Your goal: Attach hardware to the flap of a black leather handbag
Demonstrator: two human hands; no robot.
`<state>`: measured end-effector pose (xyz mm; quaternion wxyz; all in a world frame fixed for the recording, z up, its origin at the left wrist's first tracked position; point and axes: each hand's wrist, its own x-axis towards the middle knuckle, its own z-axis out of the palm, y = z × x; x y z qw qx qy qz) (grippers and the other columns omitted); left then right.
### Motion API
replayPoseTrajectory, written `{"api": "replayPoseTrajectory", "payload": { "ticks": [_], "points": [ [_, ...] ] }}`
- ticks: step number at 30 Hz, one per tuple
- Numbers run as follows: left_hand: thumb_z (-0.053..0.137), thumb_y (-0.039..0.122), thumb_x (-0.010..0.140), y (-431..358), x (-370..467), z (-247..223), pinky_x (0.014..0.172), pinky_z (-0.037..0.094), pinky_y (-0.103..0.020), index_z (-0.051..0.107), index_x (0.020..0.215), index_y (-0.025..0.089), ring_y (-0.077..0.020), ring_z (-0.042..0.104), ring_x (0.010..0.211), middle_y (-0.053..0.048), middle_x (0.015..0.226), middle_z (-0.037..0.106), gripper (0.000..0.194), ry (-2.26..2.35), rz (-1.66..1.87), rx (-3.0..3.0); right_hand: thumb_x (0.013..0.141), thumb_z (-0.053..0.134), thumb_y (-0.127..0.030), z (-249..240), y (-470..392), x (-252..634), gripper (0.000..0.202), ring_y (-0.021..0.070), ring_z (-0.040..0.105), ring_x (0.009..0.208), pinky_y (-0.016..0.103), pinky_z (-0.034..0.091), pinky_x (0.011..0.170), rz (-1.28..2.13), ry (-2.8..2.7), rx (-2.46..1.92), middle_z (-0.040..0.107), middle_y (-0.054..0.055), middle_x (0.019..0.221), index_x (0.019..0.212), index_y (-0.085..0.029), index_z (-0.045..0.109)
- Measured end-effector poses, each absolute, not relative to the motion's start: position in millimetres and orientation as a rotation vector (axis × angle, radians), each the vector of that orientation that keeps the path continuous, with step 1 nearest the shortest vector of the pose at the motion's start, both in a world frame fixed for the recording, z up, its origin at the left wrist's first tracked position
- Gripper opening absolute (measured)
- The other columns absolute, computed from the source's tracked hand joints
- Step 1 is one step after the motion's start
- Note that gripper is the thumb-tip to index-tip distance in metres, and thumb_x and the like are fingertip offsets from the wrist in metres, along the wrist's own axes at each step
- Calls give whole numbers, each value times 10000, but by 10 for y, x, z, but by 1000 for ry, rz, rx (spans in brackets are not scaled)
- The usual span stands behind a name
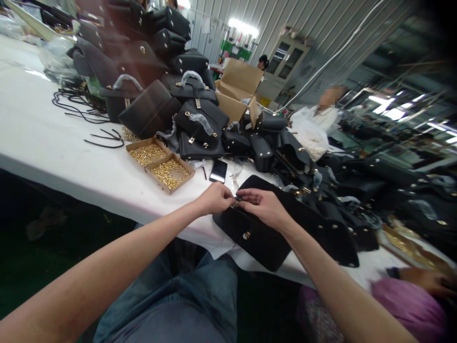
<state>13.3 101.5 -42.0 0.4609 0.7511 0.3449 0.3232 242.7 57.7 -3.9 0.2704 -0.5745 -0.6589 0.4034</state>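
Note:
A black leather handbag (252,236) lies at the table's front edge, with a gold-coloured fitting (246,235) on its near panel. At its far left edge my left hand (217,197) has its fingers pinched together. Close beside it, the thumb and fingers of my right hand (262,206) come together at the same spot. A small shiny piece shows between the fingertips, too small and covered to name. Both hands touch the bag there.
Two cardboard trays of small gold hardware (170,172) and a phone (218,171) lie left of the bag. Black handbags (200,119) are piled behind. A cardboard box (232,105) stands farther back. A co-worker's purple sleeve (409,305) is at right.

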Motion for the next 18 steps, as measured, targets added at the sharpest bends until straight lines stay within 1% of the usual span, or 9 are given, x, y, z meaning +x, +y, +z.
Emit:
{"api": "replayPoseTrajectory", "payload": {
  "ticks": [2, 5, 8, 11, 15, 18],
  "points": [
    [667, 258, 856, 1013, 124, -422, 570, 359, -260, 850, 804, 128, -136, 558, 609, -12, 613, 678, 230, 841, 800, 1851, 868, 855, -344, -17, 560, 2425, 447, 259, 820, 1017, 370, 668, 960, 1116, -1762, -1526, 848, 85, 1119, 1286, -199, 788],
    [663, 255, 854, 1010, 120, -426, 590, 387, -252, 860, 828, 129, -145, 592, 636, -35, 672, 733, 235, 843, 798, 1840, 855, 866, -340, 13, 547, 2414, 469, 274, 818, 1054, 391, 663, 989, 1164, -1719, -1499, 848, 97, 1138, 1291, -185, 785],
    [660, 254, 855, 999, 120, -434, 594, 397, -249, 859, 830, 132, -147, 608, 644, -39, 692, 750, 235, 839, 811, 1831, 831, 866, -314, 35, 533, 2400, 487, 278, 818, 1067, 387, 666, 976, 1217, -1675, -1490, 849, 104, 1152, 1290, -173, 786],
    [657, 248, 854, 980, 123, -440, 604, 410, -250, 858, 836, 129, -144, 609, 638, -37, 700, 757, 234, 842, 825, 1818, 819, 838, -264, 35, 520, 2390, 481, 266, 822, 1036, 361, 671, 933, 1219, -1666, -1496, 852, 101, 1141, 1288, -169, 789],
    [664, 246, 854, 948, 133, -450, 616, 418, -249, 854, 828, 122, -138, 596, 632, -28, 691, 747, 228, 854, 840, 1802, 820, 783, -211, -11, 526, 2382, 451, 240, 824, 984, 308, 666, 859, 1161, -1677, -1502, 857, 88, 1102, 1268, -164, 795],
    [677, 264, 866, 927, 142, -488, 615, 413, -249, 851, 825, 125, -140, 592, 639, -23, 685, 738, 226, 876, 859, 1789, 805, 757, -183, -56, 543, 2374, 424, 242, 825, 988, 301, 662, 860, 1101, -1695, -1504, 859, 82, 1081, 1226, -164, 806]
  ]
}}
